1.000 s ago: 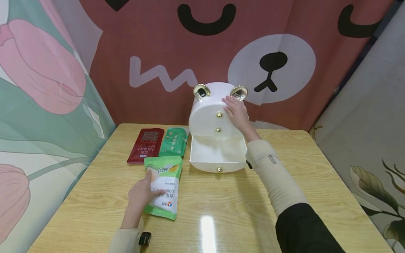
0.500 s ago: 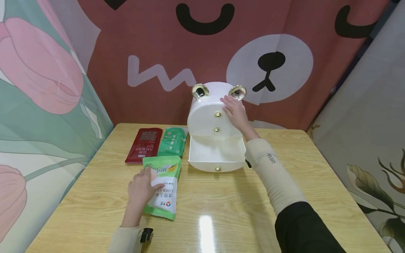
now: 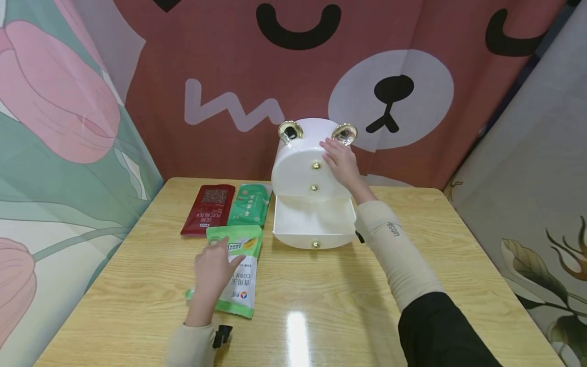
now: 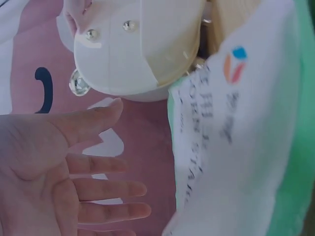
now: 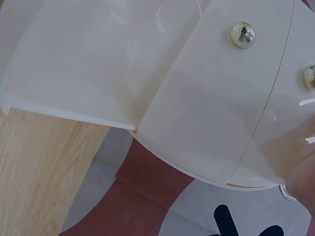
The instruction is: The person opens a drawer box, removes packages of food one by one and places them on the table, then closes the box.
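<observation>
In the head view, a green and white bag of corn starch [image 3: 240, 285] lies on the table. My left hand [image 3: 212, 270] is over its left side, thumb held out to the right. The left wrist view shows that hand [image 4: 44, 172] with fingers extended, the bag [image 4: 241, 132] beside it and a gap between them. My right hand [image 3: 341, 162] rests on the upper front of a white frog-shaped drawer box [image 3: 293, 173], by one gold-rimmed eye [image 3: 344, 133]. The bottom drawer [image 3: 314, 216] of this box is pulled out toward me. Its upper two drawers are closed.
Left of the box lie a dark red pouch [image 3: 208, 209] and a green packet [image 3: 249, 204], side by side behind the corn starch. The wooden table [image 3: 435, 244] ends at a bear-printed curtain [image 3: 220, 61]. Patterned curtains hang at both sides.
My left hand has shifted a little to the right over the corn starch bag, its thumb now angled upward. The right hand stays on the box, and the drawer has not moved.
</observation>
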{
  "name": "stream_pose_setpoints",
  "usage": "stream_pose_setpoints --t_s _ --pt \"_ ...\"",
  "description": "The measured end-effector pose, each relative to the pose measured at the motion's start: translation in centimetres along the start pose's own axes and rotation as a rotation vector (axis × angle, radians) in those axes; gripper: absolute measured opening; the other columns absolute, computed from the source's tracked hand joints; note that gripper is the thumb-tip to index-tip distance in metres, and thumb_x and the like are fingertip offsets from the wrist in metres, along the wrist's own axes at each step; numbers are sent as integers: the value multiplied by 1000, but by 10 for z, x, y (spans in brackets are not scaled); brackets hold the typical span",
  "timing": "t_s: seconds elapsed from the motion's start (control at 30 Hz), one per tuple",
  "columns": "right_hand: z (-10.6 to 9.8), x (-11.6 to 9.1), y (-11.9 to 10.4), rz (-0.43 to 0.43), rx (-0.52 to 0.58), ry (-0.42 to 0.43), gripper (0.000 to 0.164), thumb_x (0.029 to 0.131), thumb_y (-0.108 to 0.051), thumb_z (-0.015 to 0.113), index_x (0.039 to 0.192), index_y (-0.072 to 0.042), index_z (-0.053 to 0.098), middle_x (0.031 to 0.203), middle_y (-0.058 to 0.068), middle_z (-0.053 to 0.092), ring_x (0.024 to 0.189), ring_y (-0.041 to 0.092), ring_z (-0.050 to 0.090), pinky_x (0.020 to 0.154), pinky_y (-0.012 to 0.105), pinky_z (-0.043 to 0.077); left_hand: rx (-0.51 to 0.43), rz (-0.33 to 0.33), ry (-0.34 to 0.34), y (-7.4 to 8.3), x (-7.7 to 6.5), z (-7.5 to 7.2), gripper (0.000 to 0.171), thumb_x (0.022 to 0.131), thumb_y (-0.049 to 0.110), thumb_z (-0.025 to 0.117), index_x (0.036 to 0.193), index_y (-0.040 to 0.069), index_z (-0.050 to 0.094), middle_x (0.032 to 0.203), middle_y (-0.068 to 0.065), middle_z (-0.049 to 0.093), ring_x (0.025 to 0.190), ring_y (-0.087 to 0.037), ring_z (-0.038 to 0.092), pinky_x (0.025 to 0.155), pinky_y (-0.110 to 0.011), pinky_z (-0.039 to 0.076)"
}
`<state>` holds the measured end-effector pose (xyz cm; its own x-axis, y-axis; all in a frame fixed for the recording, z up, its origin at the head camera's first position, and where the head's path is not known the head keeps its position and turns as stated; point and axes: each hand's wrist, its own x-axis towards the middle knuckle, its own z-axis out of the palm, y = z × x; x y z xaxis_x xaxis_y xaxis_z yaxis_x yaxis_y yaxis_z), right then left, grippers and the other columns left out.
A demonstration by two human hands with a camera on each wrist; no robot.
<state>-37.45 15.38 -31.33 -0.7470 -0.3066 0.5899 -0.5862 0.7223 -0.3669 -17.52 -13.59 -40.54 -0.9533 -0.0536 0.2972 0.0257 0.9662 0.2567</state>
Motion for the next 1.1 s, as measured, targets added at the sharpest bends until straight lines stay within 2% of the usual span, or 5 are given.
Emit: stream_pose_setpoints --t_s 0.33,0.53,0.77,0.97,1.1 --pt "2 -2 2 -11 -2 7 34 91 -12 50 124 -2 51 133 15 42 126 29 32 104 45 14 -35 33 57 20 3 -1 55 74 35 72 113 -3 58 87 -22 64 79 -38 59 67 -47 45" --pt "2 -1 2 -13 -7 3 34 92 -12 49 125 -3 51 133 15 41 126 29 31 104 46 13 -82 67 93 29 5 2 47 76 32 71 106 -3 62 77 -19 65 63 -32 60 56 -42 45" --pt "0 0 0 -13 -5 7 34 92 -11 50 124 -3 51 133 15 42 125 30 32 103 48 15 -170 97 80 40 7 9 43 78 30 69 103 -4 63 82 -20 65 64 -30 61 58 -41 48" --pt "1 0 0 -10 -6 4 34 92 -11 50 125 -3 51 133 15 42 126 30 31 103 48 15 -214 130 75 48 8 14 32 77 28 69 89 -2 66 63 -10 59 50 -19 51 47 -32 43" --pt "1 0 0 -11 -5 5 34 92 -11 50 125 -3 51 133 15 42 126 30 32 103 48 15 -224 132 40 54 7 16 34 78 29 68 93 -2 65 75 -12 64 63 -24 59 55 -35 47"
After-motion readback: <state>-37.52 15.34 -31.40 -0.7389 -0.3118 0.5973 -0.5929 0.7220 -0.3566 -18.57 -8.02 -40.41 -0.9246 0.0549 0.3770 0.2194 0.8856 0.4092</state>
